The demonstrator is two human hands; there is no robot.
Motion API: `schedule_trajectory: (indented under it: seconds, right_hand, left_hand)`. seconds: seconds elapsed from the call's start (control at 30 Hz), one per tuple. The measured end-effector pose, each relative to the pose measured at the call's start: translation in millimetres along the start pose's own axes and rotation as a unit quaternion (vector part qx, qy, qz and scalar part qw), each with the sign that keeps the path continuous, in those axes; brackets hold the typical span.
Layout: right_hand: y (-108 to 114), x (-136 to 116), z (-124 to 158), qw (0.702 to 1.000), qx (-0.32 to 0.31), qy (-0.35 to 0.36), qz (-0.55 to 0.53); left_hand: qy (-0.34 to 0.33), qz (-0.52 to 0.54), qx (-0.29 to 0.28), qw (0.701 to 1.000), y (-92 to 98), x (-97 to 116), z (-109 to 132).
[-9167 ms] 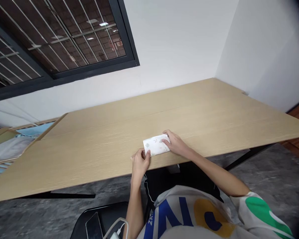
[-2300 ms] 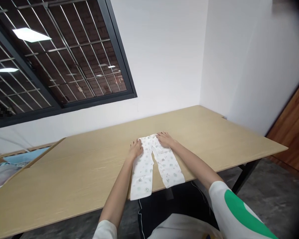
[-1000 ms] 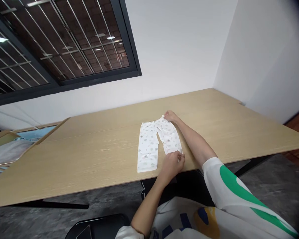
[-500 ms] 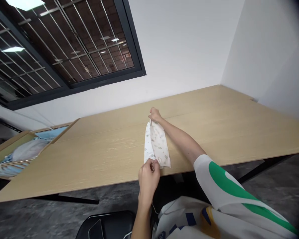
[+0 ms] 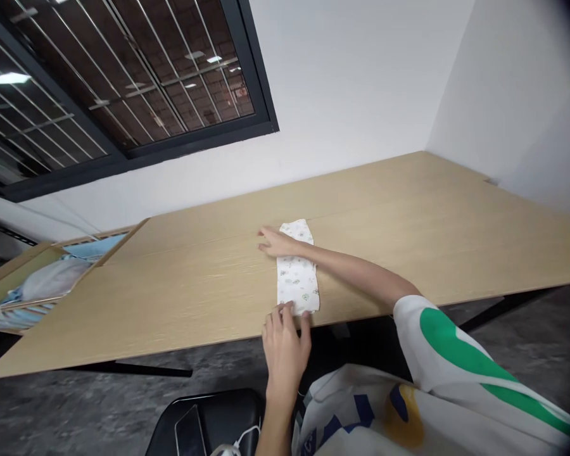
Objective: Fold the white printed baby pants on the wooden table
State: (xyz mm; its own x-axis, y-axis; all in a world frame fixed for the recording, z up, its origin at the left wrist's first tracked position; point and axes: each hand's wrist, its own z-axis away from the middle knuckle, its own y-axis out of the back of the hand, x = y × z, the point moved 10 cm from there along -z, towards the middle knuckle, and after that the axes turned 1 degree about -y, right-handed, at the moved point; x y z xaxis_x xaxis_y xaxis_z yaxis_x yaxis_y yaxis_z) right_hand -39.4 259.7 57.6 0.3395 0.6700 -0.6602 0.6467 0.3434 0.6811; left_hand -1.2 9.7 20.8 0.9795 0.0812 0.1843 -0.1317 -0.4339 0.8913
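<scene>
A white cloth (image 5: pixel 297 278) printed with small scattered motifs lies on the wooden table, folded into a narrow upright strip. My right hand (image 5: pixel 276 242) reaches across its upper part, fingers apart and extending past the cloth's left edge. Part of the cloth is hidden under this hand and wrist. At the near end, my left hand (image 5: pixel 285 339) has its fingers spread, with the tips at the cloth's bottom edge by the table's front.
The wooden table (image 5: pixel 194 285) runs along the wall below a barred window (image 5: pixel 161 76). A wooden crate (image 5: pixel 9 269) with blue and white fabric stands at the left. Below is a black chair (image 5: pixel 218 415) bearing a dark flat device and white cable.
The cloth has gone from wider and partly lifted to a narrow flat strip. My right hand has let go of its far end and moved left and nearer; my left fingers have spread.
</scene>
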Motion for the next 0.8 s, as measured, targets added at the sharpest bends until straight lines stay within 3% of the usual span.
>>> schedule_trajectory:
  seconds: [0.07,0.17,0.27,0.33,0.5,0.67,0.8]
  right_hand:
    - [-22.5,-38.0,38.2,0.991,-0.082,0.106,-0.009]
    - [-50.7,-76.9,106.4,0.960,-0.187,0.210,-0.008]
    - [-65.7,-90.9,157.8,0.934,-0.238,0.268,-0.010]
    - [-72.0,-84.0,172.8,0.929,-0.252,0.271,0.001]
    - [-80.5,-35.6,160.9,0.936,-0.250,0.237,0.075]
    - [-71.3,16.2,117.8,0.945,-0.219,0.202,0.135]
    - [-60.3,59.3,73.0,0.952,-0.217,0.133,0.172]
  left_hand:
    - [-0.056,-0.016,0.010,0.998,-6.8,21.3,12.1]
    - [-0.095,-0.043,-0.001,0.995,-21.0,38.9,26.1]
    - [-0.084,-0.067,-0.018,0.994,-31.5,39.5,32.1]
    - [-0.076,-0.076,-0.019,0.994,-33.4,38.1,33.2]
    - [-0.073,-0.061,-0.013,0.995,-32.5,36.7,31.1]
    - [-0.074,-0.066,-0.015,0.995,-32.7,33.7,29.8]
    - [-0.071,-0.069,-0.023,0.995,-33.7,32.2,30.2]
